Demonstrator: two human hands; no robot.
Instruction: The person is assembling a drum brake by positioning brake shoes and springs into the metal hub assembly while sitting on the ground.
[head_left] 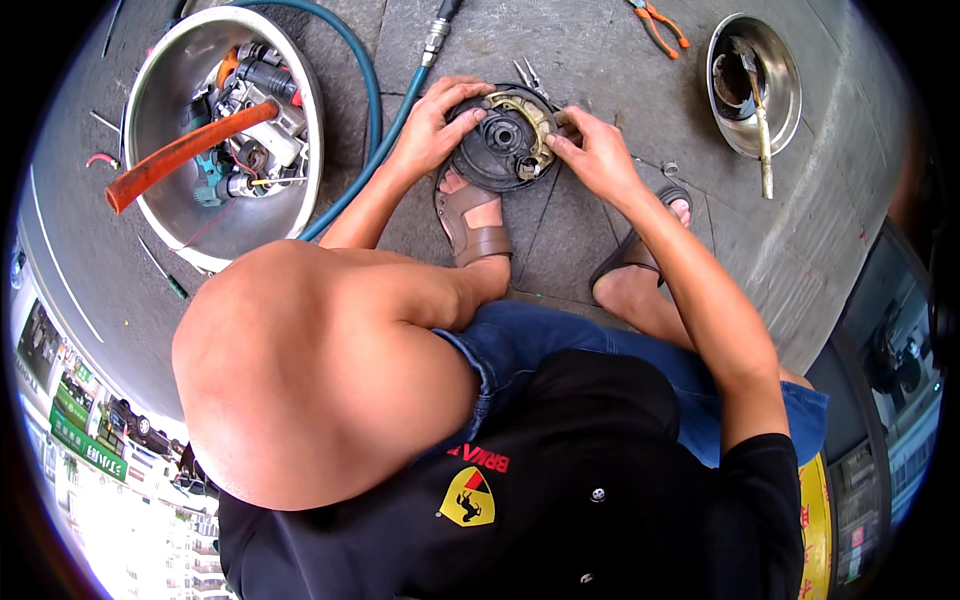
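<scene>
A round black drum brake plate (478,158) is held above my sandalled foot, its hub and inner parts facing up. A curved, brass-coloured brake shoe (538,112) lies along its upper right side. My left hand (436,122) is closed on the plate's upper left rim, the thumb over the face and the fingers along the top edge. From the right, my right hand (598,150) pinches the rim beside the shoe; its fingertips are partly hidden under the edge. Just beyond the plate, the jaws of needle-nose pliers (530,74) show, and their handles are hidden.
At left stands a large steel basin (312,170) full of power tools, with an orange-red tube (190,155) across its rim. A teal air hose (398,125) curves beside it. Orange-handled pliers (655,28) lie ahead. A steel bowl (785,105) at right holds a brush (762,130).
</scene>
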